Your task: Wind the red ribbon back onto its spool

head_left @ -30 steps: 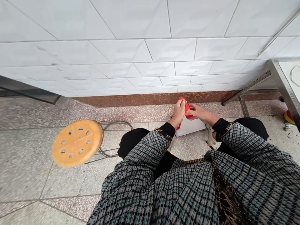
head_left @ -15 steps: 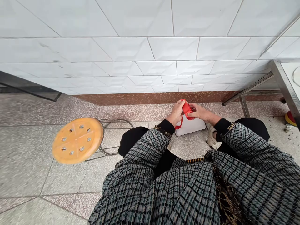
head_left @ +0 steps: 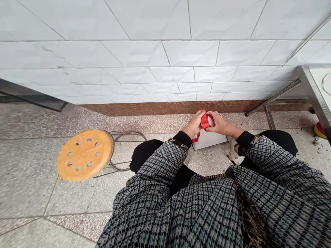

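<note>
Down by the tiled wall (head_left: 139, 27), in the head view: I was low over the floor (head_left: 33, 172), my checked sleeves (head_left: 159, 165) stretched forward and a pale shoe (head_left: 234, 152) showing beside my right leg.
Red roll (head_left: 205, 122): it was up in front of me, between my two hands and touching both, above the near end of a white board.
Left hand (head_left: 193, 124): it was closed on the roll's left side; its inner fingers were hidden, so I could not tell exactly how they pinched.
Right hand (head_left: 219, 123): it gripped the roll from the other side, fingers curved over the top and beneath.
Red strip (head_left: 196, 138): it hung in a small loop under my left hand, near the board's left corner.
What had just changed: half a second earlier the roll's hollow was turned away; now its pale core (head_left: 210, 120) faced right, and my right fingers had wrapped closer.
What that meant: I judged that the right hand had a steadier hold, while the roll's facing was better for handling the strip.
White board (head_left: 210, 139): it lay below my hands, partly hidden by them.
Orange stool (head_left: 85, 155): it stood well apart on my left, where it had been.
Tabletop (head_left: 319, 77): its metal-framed edge was at my far right, a pale thing (head_left: 327, 83) on it.
</note>
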`<action>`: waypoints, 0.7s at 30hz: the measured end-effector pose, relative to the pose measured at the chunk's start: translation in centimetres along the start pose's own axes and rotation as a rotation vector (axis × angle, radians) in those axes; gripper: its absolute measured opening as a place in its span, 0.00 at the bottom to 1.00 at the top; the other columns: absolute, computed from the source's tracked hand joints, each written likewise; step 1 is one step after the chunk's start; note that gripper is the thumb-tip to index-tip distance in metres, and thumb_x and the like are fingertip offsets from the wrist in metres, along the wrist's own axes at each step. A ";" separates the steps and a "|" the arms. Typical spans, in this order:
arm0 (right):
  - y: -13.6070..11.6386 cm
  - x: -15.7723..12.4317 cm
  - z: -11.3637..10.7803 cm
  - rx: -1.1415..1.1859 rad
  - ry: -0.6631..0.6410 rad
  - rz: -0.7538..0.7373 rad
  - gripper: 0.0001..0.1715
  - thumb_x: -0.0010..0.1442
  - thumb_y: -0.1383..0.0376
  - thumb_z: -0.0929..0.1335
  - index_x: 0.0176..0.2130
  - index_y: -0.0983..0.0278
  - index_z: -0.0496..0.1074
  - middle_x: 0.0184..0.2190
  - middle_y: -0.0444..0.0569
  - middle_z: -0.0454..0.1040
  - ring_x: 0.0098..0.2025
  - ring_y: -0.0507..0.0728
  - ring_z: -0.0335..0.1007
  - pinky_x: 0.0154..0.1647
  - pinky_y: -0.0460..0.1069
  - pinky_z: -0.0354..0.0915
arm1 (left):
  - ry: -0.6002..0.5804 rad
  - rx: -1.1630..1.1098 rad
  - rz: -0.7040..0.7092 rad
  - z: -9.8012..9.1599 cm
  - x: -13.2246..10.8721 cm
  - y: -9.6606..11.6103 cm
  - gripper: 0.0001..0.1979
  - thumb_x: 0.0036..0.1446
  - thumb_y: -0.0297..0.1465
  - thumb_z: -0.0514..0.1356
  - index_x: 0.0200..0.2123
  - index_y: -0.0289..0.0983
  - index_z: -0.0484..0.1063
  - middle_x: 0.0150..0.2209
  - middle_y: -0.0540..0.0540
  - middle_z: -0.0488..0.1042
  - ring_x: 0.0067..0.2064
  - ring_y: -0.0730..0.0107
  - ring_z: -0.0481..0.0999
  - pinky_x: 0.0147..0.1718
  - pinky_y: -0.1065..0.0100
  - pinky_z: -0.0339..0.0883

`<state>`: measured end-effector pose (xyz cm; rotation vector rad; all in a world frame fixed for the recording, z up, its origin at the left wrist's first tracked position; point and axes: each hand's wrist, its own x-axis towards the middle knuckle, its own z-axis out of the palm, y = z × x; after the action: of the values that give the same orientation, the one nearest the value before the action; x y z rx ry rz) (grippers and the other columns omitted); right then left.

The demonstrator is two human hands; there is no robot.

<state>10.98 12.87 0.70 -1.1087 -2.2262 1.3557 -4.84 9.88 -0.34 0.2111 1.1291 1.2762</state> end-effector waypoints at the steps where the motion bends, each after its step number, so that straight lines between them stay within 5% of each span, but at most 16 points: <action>1: 0.1 0.1 0.0 0.000 -0.002 0.012 0.46 0.47 0.63 0.80 0.62 0.60 0.67 0.60 0.60 0.68 0.68 0.72 0.62 0.73 0.69 0.57 | 0.007 0.002 0.011 0.0 0.0 -0.1 0.08 0.60 0.29 0.68 0.34 0.38 0.71 0.31 0.51 0.72 0.33 0.71 0.75 0.40 0.66 0.74; 7: 0.1 0.2 0.2 0.175 0.027 0.156 0.43 0.50 0.61 0.80 0.63 0.58 0.68 0.62 0.57 0.66 0.68 0.69 0.63 0.72 0.69 0.60 | 0.085 0.066 0.103 0.2 0.3 -0.8 0.07 0.63 0.29 0.66 0.35 0.39 0.69 0.31 0.53 0.70 0.30 0.75 0.69 0.36 0.70 0.69; 13: -0.9 -0.2 0.5 0.517 -0.027 0.344 0.39 0.58 0.55 0.77 0.64 0.56 0.65 0.66 0.57 0.65 0.58 0.63 0.73 0.48 0.59 0.81 | 0.118 0.139 0.269 0.2 0.9 -2.4 0.09 0.69 0.24 0.58 0.34 0.39 0.68 0.30 0.53 0.67 0.30 0.75 0.66 0.32 0.71 0.63; 17: -1.6 -0.1 0.5 0.570 0.027 0.491 0.35 0.62 0.60 0.76 0.64 0.58 0.64 0.62 0.58 0.71 0.49 0.58 0.77 0.47 0.55 0.81 | 0.157 0.226 0.316 0.2 1.2 -2.9 0.10 0.71 0.24 0.56 0.34 0.39 0.69 0.31 0.52 0.70 0.31 0.74 0.67 0.33 0.70 0.63; 21: -2.1 0.0 0.1 0.587 -0.043 0.519 0.19 0.65 0.64 0.73 0.55 0.64 0.72 0.49 0.55 0.79 0.43 0.56 0.77 0.46 0.52 0.80 | 0.165 0.277 0.358 0.3 0.9 -2.8 0.11 0.70 0.24 0.56 0.33 0.39 0.70 0.30 0.52 0.70 0.31 0.73 0.67 0.34 0.69 0.63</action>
<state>10.00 12.25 2.39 -1.4627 -1.4274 2.0672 -2.97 9.81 -2.62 0.5423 1.4566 1.4664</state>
